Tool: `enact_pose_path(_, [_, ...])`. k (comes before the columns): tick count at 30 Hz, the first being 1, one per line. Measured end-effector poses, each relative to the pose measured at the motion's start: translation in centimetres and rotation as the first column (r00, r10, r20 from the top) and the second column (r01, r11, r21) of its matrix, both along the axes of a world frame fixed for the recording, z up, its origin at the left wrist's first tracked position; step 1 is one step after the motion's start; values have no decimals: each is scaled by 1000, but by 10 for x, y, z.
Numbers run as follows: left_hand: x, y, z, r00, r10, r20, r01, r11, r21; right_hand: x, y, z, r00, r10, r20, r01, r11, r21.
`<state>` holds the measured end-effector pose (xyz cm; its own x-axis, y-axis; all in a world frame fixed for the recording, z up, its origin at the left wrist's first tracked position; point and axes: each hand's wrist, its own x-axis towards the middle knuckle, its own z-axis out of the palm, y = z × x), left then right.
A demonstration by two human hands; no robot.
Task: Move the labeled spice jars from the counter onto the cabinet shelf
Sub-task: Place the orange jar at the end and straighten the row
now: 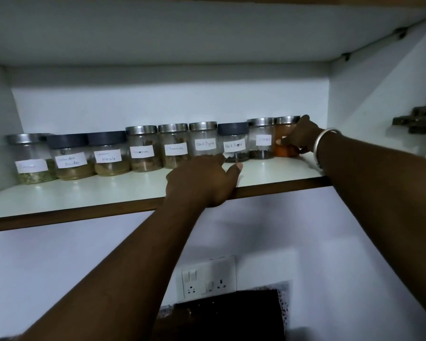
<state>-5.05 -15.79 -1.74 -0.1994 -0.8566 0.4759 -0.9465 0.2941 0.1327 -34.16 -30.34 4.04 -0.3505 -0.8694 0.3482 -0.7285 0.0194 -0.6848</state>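
Several labeled glass spice jars stand in a row on the white cabinet shelf (84,200), from a green-herb jar (31,159) at the left to an orange-powder jar (284,134) at the far right. My right hand (303,137) grips the orange-powder jar from its right side, standing on the shelf beside a cloves jar (261,139). My left hand (204,179) rests on the shelf's front edge, fingertips touching the base of a black pepper jar (203,140). A second black pepper jar (234,142) has a dark lid.
The cabinet's right wall carries a door hinge (414,120). Below the shelf, a white switch and socket plate (208,278) sits on the wall above a dark object (221,316). Bare shelf surface lies in front of the jars at the left.
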Motion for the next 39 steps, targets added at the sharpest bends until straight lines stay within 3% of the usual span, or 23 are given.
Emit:
enact_pose_path(7, [-2, 2, -1, 1000, 10, -10, -11, 1000, -20, -13, -2, -6, 997, 54, 47, -55, 998, 19])
enact_pose_path(14, [-1, 8, -1, 1000, 1, 22, 1, 997, -73, 9, 28, -2, 991, 29, -131, 4, 969, 248])
enact_pose_path(20, [0, 12, 0, 999, 13, 31, -11, 997, -76, 5, 15, -5, 974, 13, -227, 38, 975, 217])
enact_pose_path(26, [-1, 12, -3, 1000, 5, -1, -5, 994, -108, 9, 42, -3, 981, 173, -91, -133, 934, 332])
enact_pose_path(31, [-2, 18, -1, 1000, 16, 21, -15, 997, -82, -10, 75, -9, 974, 170, -152, -118, 945, 305])
enact_pose_path(34, [-4, 18, -3, 999, 31, 34, -28, 996, -82, -17, 94, -8, 949, 133, -285, -41, 951, 308])
enact_pose_path(39, [-4, 17, -3, 998, 36, 49, -33, 997, -73, -14, 93, -9, 980, 113, -161, -69, 963, 259])
